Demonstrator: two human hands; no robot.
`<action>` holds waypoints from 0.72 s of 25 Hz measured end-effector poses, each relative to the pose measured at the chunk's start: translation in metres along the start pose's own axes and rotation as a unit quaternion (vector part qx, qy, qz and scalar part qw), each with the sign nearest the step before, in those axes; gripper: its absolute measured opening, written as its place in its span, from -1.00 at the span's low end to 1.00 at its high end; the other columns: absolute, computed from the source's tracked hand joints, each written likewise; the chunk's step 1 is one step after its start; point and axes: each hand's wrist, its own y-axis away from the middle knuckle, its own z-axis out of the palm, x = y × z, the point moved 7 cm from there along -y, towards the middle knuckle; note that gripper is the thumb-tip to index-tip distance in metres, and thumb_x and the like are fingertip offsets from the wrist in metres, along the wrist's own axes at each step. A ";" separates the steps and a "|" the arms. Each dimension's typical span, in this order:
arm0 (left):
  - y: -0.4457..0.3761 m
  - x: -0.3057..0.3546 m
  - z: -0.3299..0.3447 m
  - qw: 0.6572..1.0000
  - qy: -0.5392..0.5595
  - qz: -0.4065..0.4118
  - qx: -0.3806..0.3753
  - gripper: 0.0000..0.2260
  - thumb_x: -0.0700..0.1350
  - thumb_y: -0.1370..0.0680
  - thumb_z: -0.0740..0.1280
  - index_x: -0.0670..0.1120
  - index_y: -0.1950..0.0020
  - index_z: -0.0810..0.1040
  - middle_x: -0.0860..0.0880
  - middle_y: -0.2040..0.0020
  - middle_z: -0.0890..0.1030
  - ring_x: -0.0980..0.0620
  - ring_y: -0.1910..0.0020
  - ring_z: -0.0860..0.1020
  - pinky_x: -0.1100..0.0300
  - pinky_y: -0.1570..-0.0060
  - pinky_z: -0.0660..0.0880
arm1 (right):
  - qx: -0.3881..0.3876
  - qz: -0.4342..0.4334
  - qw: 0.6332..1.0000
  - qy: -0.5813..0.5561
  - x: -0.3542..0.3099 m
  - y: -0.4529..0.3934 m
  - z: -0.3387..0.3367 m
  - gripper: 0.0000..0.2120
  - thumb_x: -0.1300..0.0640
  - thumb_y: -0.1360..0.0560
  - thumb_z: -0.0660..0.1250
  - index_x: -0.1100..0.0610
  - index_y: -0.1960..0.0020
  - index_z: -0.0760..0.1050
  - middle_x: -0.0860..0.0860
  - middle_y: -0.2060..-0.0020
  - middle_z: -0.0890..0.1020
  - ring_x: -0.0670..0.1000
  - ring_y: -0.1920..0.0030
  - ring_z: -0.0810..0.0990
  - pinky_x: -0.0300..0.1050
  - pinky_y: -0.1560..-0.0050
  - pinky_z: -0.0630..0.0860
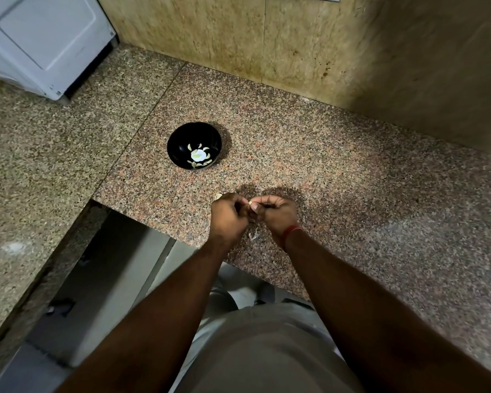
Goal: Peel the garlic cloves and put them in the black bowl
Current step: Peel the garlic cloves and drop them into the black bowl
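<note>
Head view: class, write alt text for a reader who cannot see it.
Two hands, left hand and right hand, pinch a garlic clove above a speckled granite counter. Beyond them a black bowl holds several peeled cloves; a scrap of garlic skin lies below the hands.

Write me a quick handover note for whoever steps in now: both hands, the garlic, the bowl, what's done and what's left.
Left hand: fingers curled, working at the small pale garlic clove held between both hands.
Right hand: pinching the same clove.
Round black bowl: on the speckled granite counter, beyond the hands, apart from them.
Done: several peeled cloves lie in the bowl; a scrap of white papery skin lies on the counter under the hands.
Left: finish peeling this clove and drop it in the bowl. Another pale piece peeks out behind the left hand; cannot tell what it is.
</note>
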 end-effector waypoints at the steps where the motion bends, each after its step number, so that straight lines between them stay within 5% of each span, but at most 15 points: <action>1: -0.001 0.001 0.000 1.000 0.002 -0.003 -0.003 -0.87 -0.29 -0.54 0.42 -0.06 0.07 0.60 0.04 0.15 0.65 0.24 0.22 0.60 0.48 0.30 0.51 | 0.000 0.002 1.000 -0.004 0.000 0.000 0.000 -0.86 0.38 -0.46 0.50 0.24 0.01 0.70 0.10 0.09 0.76 0.08 0.05 0.72 0.03 0.01 0.69; 8: -0.003 -0.005 0.008 0.993 0.101 -0.066 0.004 -0.90 -0.33 -0.52 0.44 -0.14 0.06 0.63 -0.01 0.13 0.67 0.06 0.16 0.67 0.39 0.27 0.57 | 0.004 -0.001 1.000 -0.003 -0.006 0.002 -0.003 -0.85 0.41 -0.46 0.47 0.28 0.00 0.69 0.11 0.08 0.75 0.05 0.06 0.71 -0.04 0.07 0.69; 13: -0.007 -0.023 0.016 0.936 0.277 -0.214 0.022 -0.89 -0.37 -0.48 0.48 -0.36 0.03 0.61 -0.24 0.08 0.70 -0.21 0.09 0.70 -0.09 0.09 0.69 | 0.013 -0.040 0.998 0.044 -0.008 0.004 -0.006 -0.83 0.45 -0.43 0.47 0.26 0.03 0.70 0.07 0.10 0.76 0.07 0.03 0.73 -0.02 -0.03 0.69; 18: -0.005 -0.019 0.015 0.918 0.310 -0.245 0.027 -0.85 -0.41 -0.46 0.47 -0.41 0.02 0.59 -0.30 0.13 0.68 -0.15 0.35 0.62 0.08 0.45 0.60 | 0.031 -0.077 0.994 0.072 -0.015 0.007 -0.007 -0.83 0.42 -0.43 0.50 0.22 0.04 0.71 0.02 0.10 0.76 -0.04 0.05 0.73 -0.23 0.04 0.65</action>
